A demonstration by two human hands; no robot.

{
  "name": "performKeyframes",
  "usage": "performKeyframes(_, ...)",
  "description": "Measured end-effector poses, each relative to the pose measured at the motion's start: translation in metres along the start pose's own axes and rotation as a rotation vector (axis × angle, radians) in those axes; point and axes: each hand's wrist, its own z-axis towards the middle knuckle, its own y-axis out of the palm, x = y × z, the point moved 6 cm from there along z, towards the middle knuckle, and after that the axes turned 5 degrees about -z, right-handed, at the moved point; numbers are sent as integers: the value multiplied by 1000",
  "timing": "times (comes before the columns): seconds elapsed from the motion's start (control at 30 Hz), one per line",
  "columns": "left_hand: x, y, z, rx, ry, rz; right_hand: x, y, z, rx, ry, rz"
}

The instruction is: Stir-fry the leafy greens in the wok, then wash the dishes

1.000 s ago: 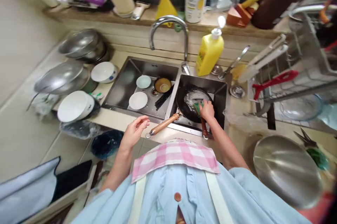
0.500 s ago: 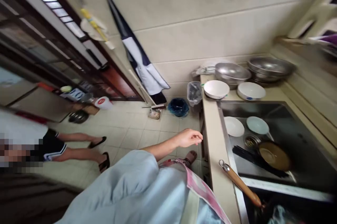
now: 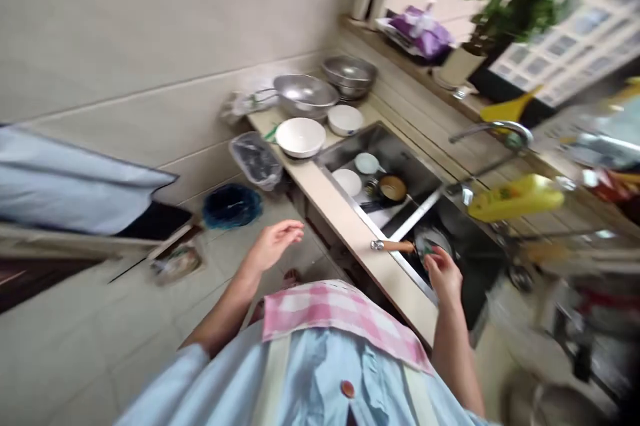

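Note:
My left hand (image 3: 274, 243) hangs in the air over the floor, left of the counter edge. Its fingers are loosely bent and hold nothing. My right hand (image 3: 444, 274) is over the near sink basin, with its fingers drawn together. Blur hides what, if anything, is between them. A clear, crumpled-looking thing (image 3: 433, 238) lies just beyond those fingertips. Left of it a wooden handle (image 3: 395, 247) with a metal ring end rests across the sink rim. In the far basin are a white dish (image 3: 347, 182), a pale dish (image 3: 367, 163) and a brown round pan (image 3: 392, 189).
White bowls (image 3: 301, 137) and steel basins (image 3: 306, 94) stand at the counter's far end. A faucet (image 3: 493, 127) and yellow bottle (image 3: 517, 199) are behind the sink. On the sill stands a potted plant (image 3: 520, 3). A blue-lined bin (image 3: 231, 206) sits on the floor.
My view has swung right, toward the sink and window. My right hand has come into view over the near basin. My left hand stays beside the counter. The other person is out of view.

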Motion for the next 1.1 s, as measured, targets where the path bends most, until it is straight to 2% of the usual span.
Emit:
performKeyframes(0.13, 2, -43, 6, -16, -53, 88, -13, 6, -28, 16, 137, 18)
performKeyframes(0.23, 6, -60, 9, -29, -84, 103, -23, 11, -55, 12, 174, 20)
performKeyframes(0.37, 6, -64, 22, -54, -93, 97, -30, 11, -73, 9, 226, 1)
performKeyframes(0.47, 2, -59, 32, -82, -99, 67, -29, 3, -64, 15, 272, -20)
performKeyframes(0.6, 3, -58, 39, -94, -73, 58, -28, -6, -19, 55, 277, -94)
performKeyframes(0.83, 31, -63, 68, -45, -30, 128, -48, 0, 101, 114, 248, -231)
performKeyframes(0.93, 45, -54, 88, -31, -12, 146, -60, -4, 147, 175, 233, -266)
performKeyframes(1.1, 58, -33, 111, -52, 28, 156, -72, -14, 199, 274, 264, -538)
